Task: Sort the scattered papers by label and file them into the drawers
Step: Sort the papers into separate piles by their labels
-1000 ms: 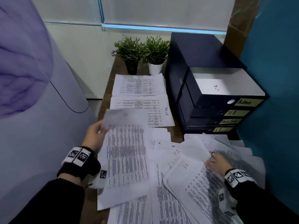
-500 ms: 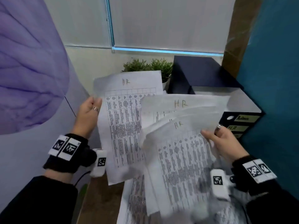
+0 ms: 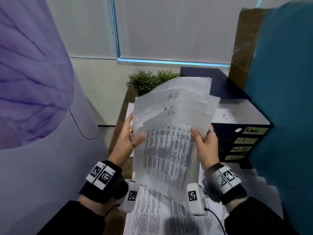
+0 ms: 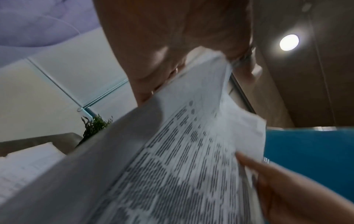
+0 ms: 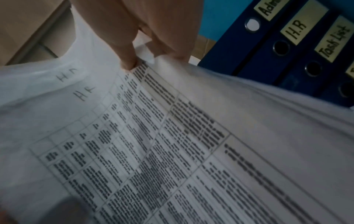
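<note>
Both hands hold up one fanned bundle of printed sheets marked "HR" over the desk. My left hand grips its left edge, thumb in front and fingers behind, as the left wrist view shows. My right hand pinches the right edge, with the thumb on the printed face. The dark blue drawer unit stands at the right, labelled Admin, H.R, Task List and IT. Its top drawer is pulled out with a sheet inside.
More loose printed papers lie on the desk under the hands. Two small potted plants stand at the back. A teal partition is close on the right and a lilac wall on the left.
One second ago the hands were on papers lying on the desk. They lifted the HR sheets, and the left hand's sheet has now joined the right hand's bundle. The hands have moved closer together.
</note>
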